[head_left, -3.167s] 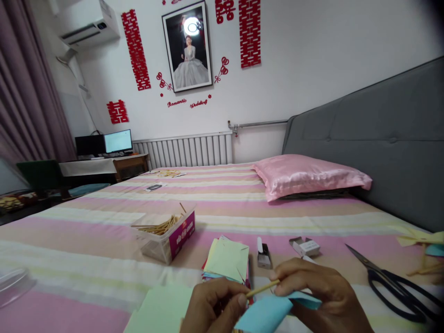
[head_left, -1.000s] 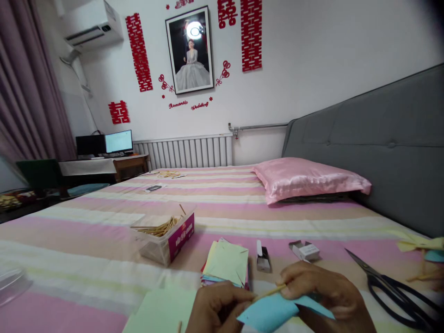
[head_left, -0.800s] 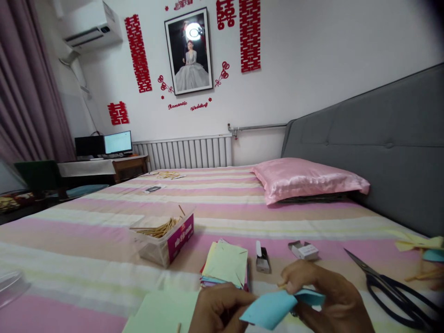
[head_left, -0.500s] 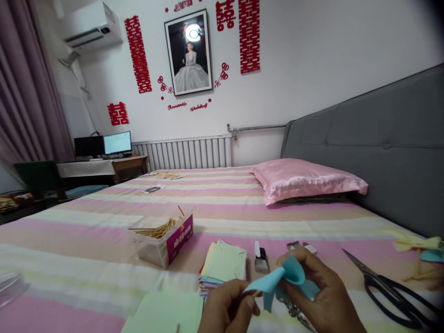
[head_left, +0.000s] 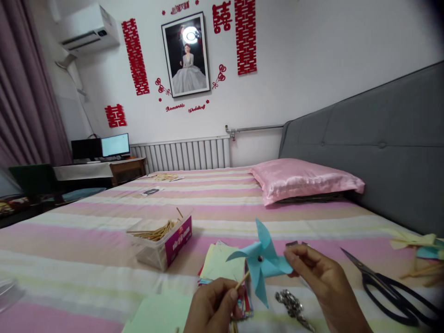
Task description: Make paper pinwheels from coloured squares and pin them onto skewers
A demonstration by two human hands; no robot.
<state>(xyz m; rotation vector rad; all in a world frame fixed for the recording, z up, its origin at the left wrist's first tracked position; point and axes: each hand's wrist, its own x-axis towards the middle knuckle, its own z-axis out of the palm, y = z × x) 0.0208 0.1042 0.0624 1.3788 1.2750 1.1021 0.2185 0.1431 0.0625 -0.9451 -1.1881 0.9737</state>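
A blue paper pinwheel (head_left: pixel 256 260) with a dark pin at its centre faces me above the bed. My left hand (head_left: pixel 217 305) is closed round its thin wooden stick (head_left: pixel 243 280), just below the blades. With thumb and fingertips, my right hand (head_left: pixel 321 277) pinches the tip of the right blade. Behind the pinwheel lies a stack of coloured paper squares (head_left: pixel 222 261), partly covered by the blades and my left hand. A small heap of silvery metal pieces (head_left: pixel 291 303) rests between my hands, and pale green sheets (head_left: pixel 159 314) lie to the left.
A clear plastic box (head_left: pixel 152 254) of wooden sticks stands at left centre. Black-handled scissors (head_left: pixel 385 291) lie on the right, near finished paper pinwheels (head_left: pixel 416 240). A pink pillow (head_left: pixel 305 180) sits against the grey headboard (head_left: pixel 364 138). A clear lid (head_left: pixel 9 291) is at far left.
The pinwheel has turned from edge-on to facing me, its blades spread. My right hand has moved right, from its folded middle to one blade tip; my left hand has shifted slightly left.
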